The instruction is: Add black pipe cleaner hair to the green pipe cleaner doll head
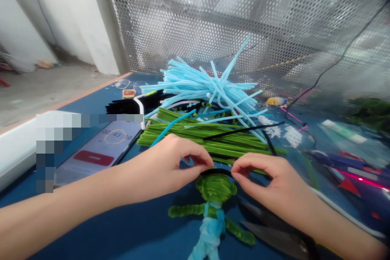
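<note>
Pinching a likely light, bendable black strip [217, 171] atop the doll [215, 191], my left hand [183, 160] and right hand [271, 170] are gripping opposite sides.

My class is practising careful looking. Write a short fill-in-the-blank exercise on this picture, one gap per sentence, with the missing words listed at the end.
1. The left hand and the right hand pinch a ____ strip at the top of the doll.
2. The doll's head and arms are ____ in colour.
3. On the phone, the wide button is ____.
4. The scissors lie nearer to the ____ hand than to the other.

Missing words: black; green; red; right.
</note>
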